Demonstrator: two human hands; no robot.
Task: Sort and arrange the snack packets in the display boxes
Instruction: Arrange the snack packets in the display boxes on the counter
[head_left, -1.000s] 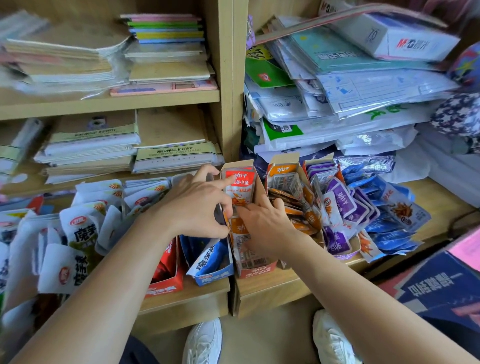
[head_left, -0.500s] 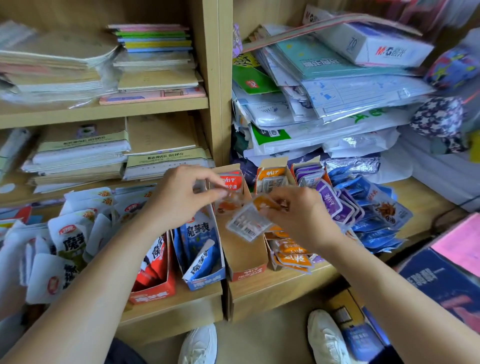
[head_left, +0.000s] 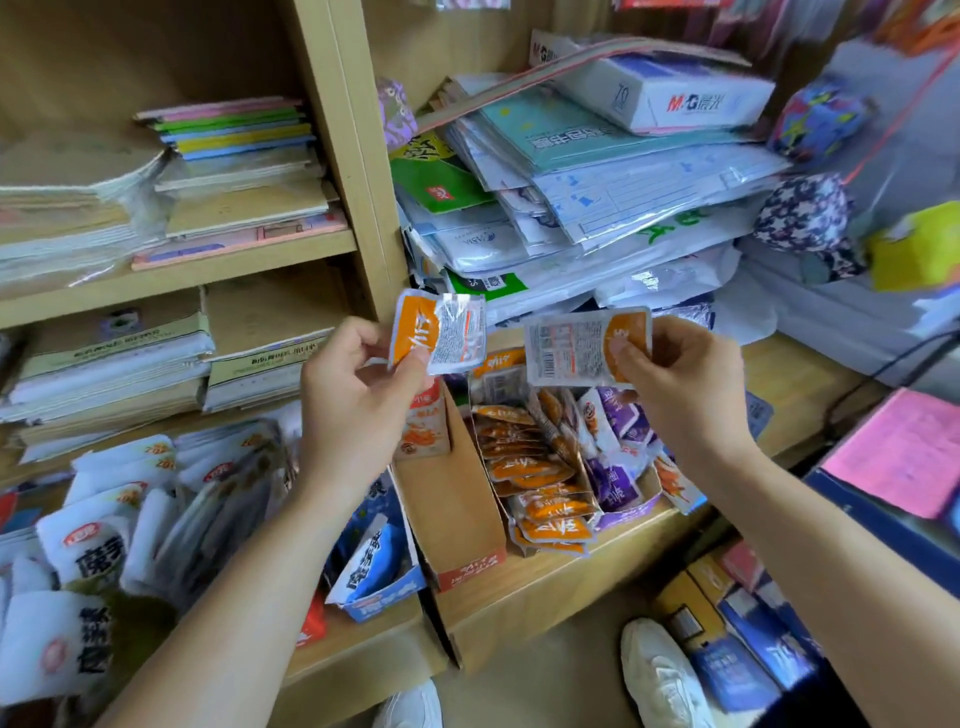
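My left hand (head_left: 353, 395) pinches a small orange and silver snack packet (head_left: 441, 332) by its left edge, held up above the boxes. My right hand (head_left: 685, 384) pinches a second orange and silver packet (head_left: 576, 348) by its right end, barcode side facing me. Below them a brown display box with a red front (head_left: 457, 514) stands nearly empty, with a red-labelled packet at its back. To its right a box (head_left: 545, 493) holds a row of orange packets, then purple packets (head_left: 618, 457). A blue display box (head_left: 379, 566) sits left of the brown one.
White snack bags (head_left: 93, 545) pile up on the lower left shelf. Stacks of notebooks (head_left: 109, 358) fill the shelves behind. Plastic-wrapped paper packs (head_left: 597, 197) lean at the back right. Boxes (head_left: 743, 644) and my white shoes (head_left: 660, 675) are on the floor below the shelf edge.
Both hands have risen from the boxes to above them, each now holding one orange packet. The camera has tilted up and drawn nearer.
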